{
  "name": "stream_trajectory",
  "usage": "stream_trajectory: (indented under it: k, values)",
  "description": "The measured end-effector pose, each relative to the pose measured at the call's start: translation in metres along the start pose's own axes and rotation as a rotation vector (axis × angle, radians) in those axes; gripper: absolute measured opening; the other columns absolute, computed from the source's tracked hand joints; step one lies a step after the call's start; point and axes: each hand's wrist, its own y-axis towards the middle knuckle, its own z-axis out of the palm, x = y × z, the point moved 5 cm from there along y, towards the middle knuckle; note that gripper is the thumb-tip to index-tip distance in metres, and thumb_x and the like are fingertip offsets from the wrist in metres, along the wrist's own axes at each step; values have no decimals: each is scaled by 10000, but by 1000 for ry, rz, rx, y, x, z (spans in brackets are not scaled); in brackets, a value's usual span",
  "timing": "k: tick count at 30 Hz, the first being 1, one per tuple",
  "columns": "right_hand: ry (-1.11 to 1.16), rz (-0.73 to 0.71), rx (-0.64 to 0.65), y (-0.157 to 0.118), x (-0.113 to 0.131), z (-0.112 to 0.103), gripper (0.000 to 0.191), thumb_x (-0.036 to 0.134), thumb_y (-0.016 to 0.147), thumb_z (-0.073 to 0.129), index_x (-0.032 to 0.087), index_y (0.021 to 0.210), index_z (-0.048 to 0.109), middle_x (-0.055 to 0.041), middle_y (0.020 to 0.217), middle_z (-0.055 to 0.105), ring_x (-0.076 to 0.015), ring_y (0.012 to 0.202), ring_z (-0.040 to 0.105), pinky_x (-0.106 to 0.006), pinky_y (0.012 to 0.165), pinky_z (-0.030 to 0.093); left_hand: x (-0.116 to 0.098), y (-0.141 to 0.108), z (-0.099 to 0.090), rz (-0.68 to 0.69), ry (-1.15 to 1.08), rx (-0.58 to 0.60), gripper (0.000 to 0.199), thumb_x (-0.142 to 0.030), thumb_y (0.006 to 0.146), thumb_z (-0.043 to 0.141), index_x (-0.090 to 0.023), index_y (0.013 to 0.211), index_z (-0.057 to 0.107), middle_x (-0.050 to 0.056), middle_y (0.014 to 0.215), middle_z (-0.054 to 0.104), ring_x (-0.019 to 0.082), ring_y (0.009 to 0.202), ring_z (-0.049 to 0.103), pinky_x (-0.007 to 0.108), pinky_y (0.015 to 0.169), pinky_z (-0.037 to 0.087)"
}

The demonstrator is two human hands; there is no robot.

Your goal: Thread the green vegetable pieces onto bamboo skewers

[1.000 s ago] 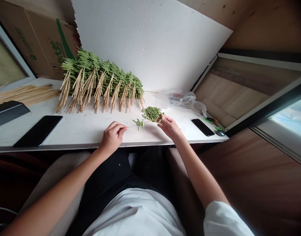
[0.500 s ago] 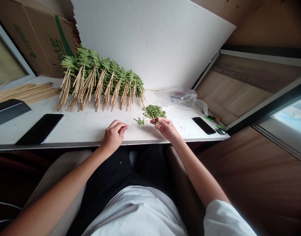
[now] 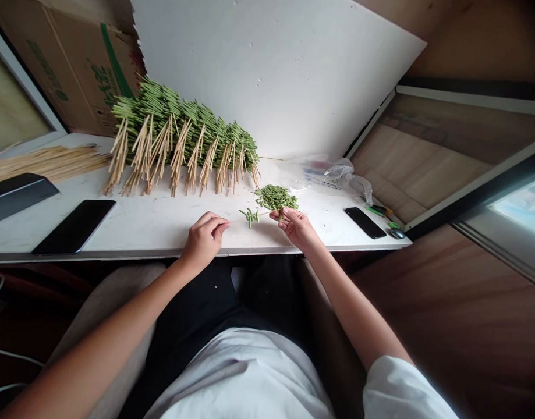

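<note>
My left hand [image 3: 205, 237] is closed, thumb and fingers pinching one end of a thin wooden skewer. Several short green bean pieces [image 3: 250, 217] are threaded crosswise along the skewer's middle. At the other end, my right hand [image 3: 297, 228] pinches a green bean piece [image 3: 280, 215] by the skewer's tip; whether the tip has gone through it I cannot tell. Just behind that hand lies a loose heap of cut green bean pieces [image 3: 273, 196] on the white table [image 3: 162, 233].
Filled bean skewers [image 3: 184, 128] are stacked along the back left. Bare skewers [image 3: 53, 163] lie at far left, near a dark stand-like object [image 3: 18, 196] and a black tablet or phone [image 3: 74, 227]. A phone [image 3: 365, 223], clear plastic bag [image 3: 343, 174] and mouse [image 3: 397, 233] are right.
The view has shifted slightly. Both hands keep nearly the same pose on the skewer, with the bean pieces at about the same place along it.
</note>
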Motion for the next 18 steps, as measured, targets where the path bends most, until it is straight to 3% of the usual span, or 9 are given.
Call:
stream_trajectory:
  k: [6,13,18]
  values:
    - [-85,-41,-71,1,-1,-4,355,520,745,963,230,914,846,-77,967,846,-221,1012,793,-254,737,592,2,-1,0,4,-2,4,181,-208,1056,619,-169,964,770,59,918,715,153,721,628,280,729,545]
    - [-109,-84,-163,0,-1,-1,383,515,660,1005,221,835,833,-67,885,837,-262,1022,818,-267,718,598,2,-2,0,37,-15,-2,199,-191,1063,600,-162,959,767,61,915,716,166,796,675,277,744,547]
    - [-128,-97,-164,-1,-7,-1,366,500,693,995,219,873,844,-72,910,843,-274,1024,823,-312,785,644,1,-3,-1,50,-8,-12,216,-182,1063,590,-165,938,765,64,911,723,170,804,684,277,738,545]
